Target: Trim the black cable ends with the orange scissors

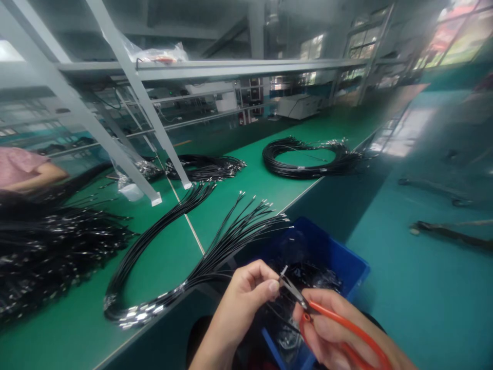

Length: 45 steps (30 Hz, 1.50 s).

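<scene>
Green bench (165, 257) | black cable bundle (154, 308) looped along near edge, ends fanned | blue bin (342, 257) beneath hands | right hand (335, 329), fingers curled in grip | left hand (250, 293), thumb and forefinger pinched narrow | orange-handled cutters (331, 312) in right | 1 cable end (284, 270) in left pinch, over bin, at blades (293, 291); contact unclear

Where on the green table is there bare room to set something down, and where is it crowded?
Bare green table shows inside the curve of the near cable bundle, and between its fanned ends and the far coil. The left is crowded with the big cable pile; the blue bin beneath the left hand and right hand is cluttered too.
</scene>
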{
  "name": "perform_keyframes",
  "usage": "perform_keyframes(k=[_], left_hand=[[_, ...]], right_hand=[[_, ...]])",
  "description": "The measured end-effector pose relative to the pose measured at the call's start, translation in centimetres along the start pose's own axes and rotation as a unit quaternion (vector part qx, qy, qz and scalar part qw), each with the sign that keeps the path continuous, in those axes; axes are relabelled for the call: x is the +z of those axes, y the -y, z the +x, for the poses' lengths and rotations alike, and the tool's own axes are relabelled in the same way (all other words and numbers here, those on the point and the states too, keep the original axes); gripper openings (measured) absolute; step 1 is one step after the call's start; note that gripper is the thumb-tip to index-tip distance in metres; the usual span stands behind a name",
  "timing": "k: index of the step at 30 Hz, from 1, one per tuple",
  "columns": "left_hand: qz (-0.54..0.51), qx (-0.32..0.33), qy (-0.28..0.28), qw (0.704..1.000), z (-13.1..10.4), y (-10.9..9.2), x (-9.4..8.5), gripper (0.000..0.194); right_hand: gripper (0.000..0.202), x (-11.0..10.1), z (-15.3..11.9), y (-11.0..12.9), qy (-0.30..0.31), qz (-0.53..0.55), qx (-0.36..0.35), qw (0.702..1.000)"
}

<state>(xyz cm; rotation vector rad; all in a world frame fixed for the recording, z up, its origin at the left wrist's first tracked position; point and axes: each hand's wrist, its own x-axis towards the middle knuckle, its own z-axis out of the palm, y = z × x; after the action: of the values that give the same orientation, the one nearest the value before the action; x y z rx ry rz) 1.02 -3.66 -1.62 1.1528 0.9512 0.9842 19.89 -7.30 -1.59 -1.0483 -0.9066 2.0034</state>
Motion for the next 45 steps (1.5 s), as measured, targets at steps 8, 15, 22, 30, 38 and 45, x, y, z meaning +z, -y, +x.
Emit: perform_keyframes(k=[8,15,22,30,38,45], left_hand=[[-0.003,0.005,0.008,1.0,0.0,0.2,-0.1,0.017],[-0.004,0.009,0.013,1.0,0.2,0.2,-0.1,0.015],[0.017,0.002,0.007,1.0,0.5,0.3,-0.2,0.017],[0.023,0.001,0.0,1.0,0.5,0.3,0.0,0.017],[0.242,0.081,-0.09,0.963,-0.1,-0.6,1.2,0.01],[0.394,0.221,-0.135,0.882,-0.4,0.3,2.2,0.008]], right_hand=[[0.025,-1.4,1.7,-0.7,0.099,0.034,0.006,0.994],[0.022,-2.3,2.6,-1.5,0.129,0.044,-0.016,0.991],[0.016,-1.9,2.7,-0.3,0.113,-0.061,0.041,0.991],[0.023,-2.6,1.8,0.1,0.111,-0.07,0.034,0.991],[0.039,-2.3,0.4,0.4,0.086,0.011,0.044,0.995],[0.042,-1.4,0.3,0.4,-0.004,0.052,-0.059,0.997]])
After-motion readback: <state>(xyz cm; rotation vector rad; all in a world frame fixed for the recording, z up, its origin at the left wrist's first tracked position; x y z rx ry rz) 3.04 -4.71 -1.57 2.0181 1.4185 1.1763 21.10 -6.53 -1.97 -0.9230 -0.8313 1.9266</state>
